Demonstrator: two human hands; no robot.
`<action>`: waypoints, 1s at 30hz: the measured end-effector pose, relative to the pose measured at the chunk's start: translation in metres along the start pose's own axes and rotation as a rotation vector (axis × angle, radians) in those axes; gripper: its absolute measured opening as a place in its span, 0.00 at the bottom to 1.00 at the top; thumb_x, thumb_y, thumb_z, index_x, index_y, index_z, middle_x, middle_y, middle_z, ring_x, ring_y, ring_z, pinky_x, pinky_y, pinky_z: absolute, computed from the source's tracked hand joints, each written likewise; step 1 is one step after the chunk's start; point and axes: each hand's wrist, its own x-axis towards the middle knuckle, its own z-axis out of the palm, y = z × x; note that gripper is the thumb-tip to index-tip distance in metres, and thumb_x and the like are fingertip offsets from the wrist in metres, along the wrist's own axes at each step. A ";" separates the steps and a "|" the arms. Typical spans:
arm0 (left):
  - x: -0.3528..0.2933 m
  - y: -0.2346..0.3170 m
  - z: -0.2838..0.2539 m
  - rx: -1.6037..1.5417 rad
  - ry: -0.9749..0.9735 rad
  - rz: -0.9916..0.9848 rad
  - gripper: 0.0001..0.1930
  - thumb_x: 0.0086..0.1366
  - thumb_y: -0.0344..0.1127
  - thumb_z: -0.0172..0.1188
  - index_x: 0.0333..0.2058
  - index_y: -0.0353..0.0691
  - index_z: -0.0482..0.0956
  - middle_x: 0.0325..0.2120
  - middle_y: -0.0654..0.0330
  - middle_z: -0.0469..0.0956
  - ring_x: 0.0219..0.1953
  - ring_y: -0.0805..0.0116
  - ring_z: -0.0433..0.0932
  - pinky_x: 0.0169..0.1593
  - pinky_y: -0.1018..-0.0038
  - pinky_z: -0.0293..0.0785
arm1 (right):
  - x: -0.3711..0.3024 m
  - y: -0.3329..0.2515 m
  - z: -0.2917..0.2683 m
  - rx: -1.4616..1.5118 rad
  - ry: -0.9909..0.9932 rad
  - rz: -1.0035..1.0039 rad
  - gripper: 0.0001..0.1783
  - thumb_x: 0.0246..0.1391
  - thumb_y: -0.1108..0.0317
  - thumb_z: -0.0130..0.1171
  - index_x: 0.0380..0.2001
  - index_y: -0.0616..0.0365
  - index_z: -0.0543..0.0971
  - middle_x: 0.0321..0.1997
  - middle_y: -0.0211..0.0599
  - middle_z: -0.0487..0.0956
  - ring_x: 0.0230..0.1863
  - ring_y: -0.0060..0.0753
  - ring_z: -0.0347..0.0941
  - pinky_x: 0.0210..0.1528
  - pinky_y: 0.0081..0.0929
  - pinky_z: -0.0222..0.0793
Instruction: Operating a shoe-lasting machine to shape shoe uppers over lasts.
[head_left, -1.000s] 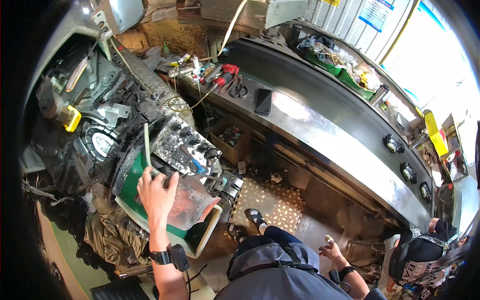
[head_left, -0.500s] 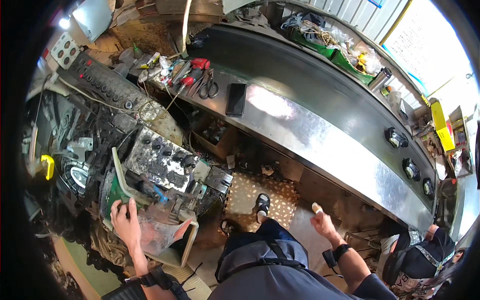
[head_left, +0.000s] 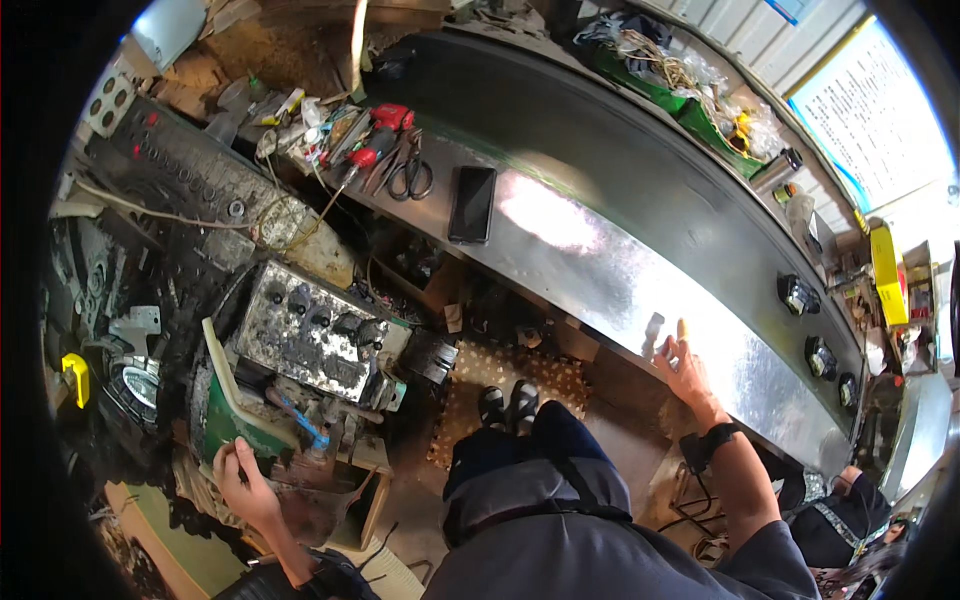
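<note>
My left hand (head_left: 247,490) is held low over the left side, fingers bent but apart, with nothing visible in it. It is near a green panel with a cream edge (head_left: 225,375) and a blue-handled tool (head_left: 303,422). Over the front part of the long metal bench (head_left: 590,265) reaches my right hand (head_left: 690,380). Its index finger points forward and the other fingers curl loosely apart. I see no clear object in it, though glare washes out the fingertips. A faint reflection lies on the shiny bench top just ahead of that hand.
A black phone (head_left: 472,205), black-handled scissors (head_left: 410,180) and a red power tool (head_left: 372,150) lie on the bench's left part. Several small black items (head_left: 798,294) sit at its right end. A dirty control box (head_left: 310,330) stands left. Another person (head_left: 845,520) is at lower right.
My right hand has moved forward from beside the bench to over its top. My left hand has drawn back slightly. My feet now stand side by side on the mat.
</note>
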 end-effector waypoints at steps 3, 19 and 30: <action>-0.006 0.006 -0.003 0.004 0.017 0.017 0.15 0.73 0.38 0.59 0.35 0.28 0.80 0.40 0.53 0.80 0.39 0.55 0.76 0.44 0.65 0.71 | -0.007 -0.004 0.004 -0.230 0.110 -0.199 0.45 0.59 0.64 0.64 0.73 0.60 0.52 0.41 0.39 0.83 0.33 0.45 0.81 0.39 0.37 0.75; -0.005 0.017 -0.005 0.097 0.067 -0.085 0.14 0.70 0.39 0.61 0.36 0.29 0.82 0.44 0.53 0.80 0.45 0.54 0.78 0.49 0.63 0.73 | -0.004 -0.016 -0.001 -0.167 0.047 0.004 0.39 0.55 0.63 0.66 0.66 0.67 0.65 0.39 0.41 0.84 0.40 0.50 0.83 0.43 0.40 0.78; -0.004 0.021 -0.006 0.093 0.074 -0.121 0.16 0.72 0.40 0.59 0.35 0.29 0.82 0.43 0.56 0.80 0.40 0.61 0.78 0.45 0.67 0.73 | 0.001 -0.003 -0.002 -0.171 -0.011 0.006 0.42 0.55 0.66 0.66 0.69 0.67 0.59 0.39 0.38 0.84 0.33 0.43 0.82 0.37 0.37 0.77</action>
